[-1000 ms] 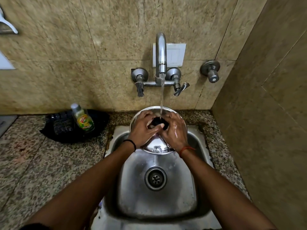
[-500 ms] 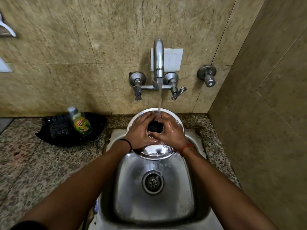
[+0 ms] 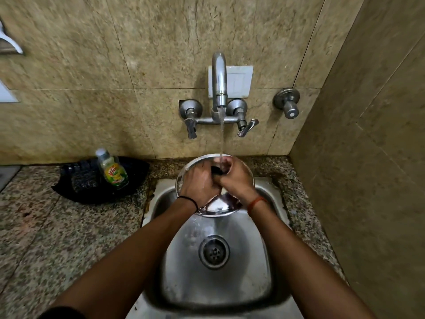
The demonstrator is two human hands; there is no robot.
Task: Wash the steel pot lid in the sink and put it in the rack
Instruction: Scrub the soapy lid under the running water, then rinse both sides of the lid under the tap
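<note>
Tan tiles back the sink (image 3: 274,203); both hands, left (image 3: 197,184) and right (image 3: 235,178), curl around the lid (image 3: 216,207) knob mid-frame under running water; rinsing continues, racking next.

Speckled granite counter (image 3: 46,238) runs L of me & wraps behind + R of my steel sink (image 3: 273,261), which is set into it. Sink rim meets stone w/ stained seam on L edge. Black tray (image 3: 76,180) sits directly on counter, back L, against wall. Dish soap bottle (image 3: 113,169) w/ green-yellow label stands tilted in tray. Drain (image 3: 214,252) at sink bottom, wet. Grey flat item at far L counter edge, cut off, can't ID.
</note>
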